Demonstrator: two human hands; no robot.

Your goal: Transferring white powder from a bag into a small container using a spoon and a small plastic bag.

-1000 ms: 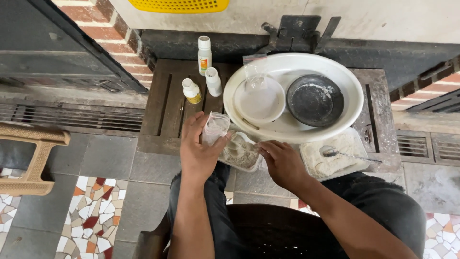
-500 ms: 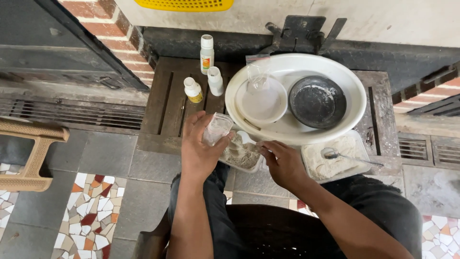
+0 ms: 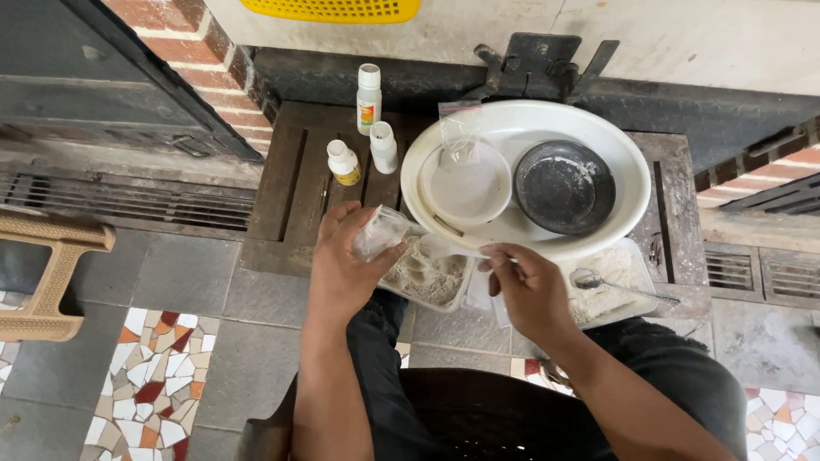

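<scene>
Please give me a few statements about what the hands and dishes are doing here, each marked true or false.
1. The left hand holds a small clear plastic bag. True.
2. The right hand holds a white plastic spoon over a clear tray of grey powder. True.
3. The dark round metal bowl lies on the floor tiles. False: it sits inside the large white round basin.
4. Three small white bottles stand left of the basin. True.
5. A metal spoon lies in the small white bowl. False: it rests in a second tray of white powder on the right.
</scene>
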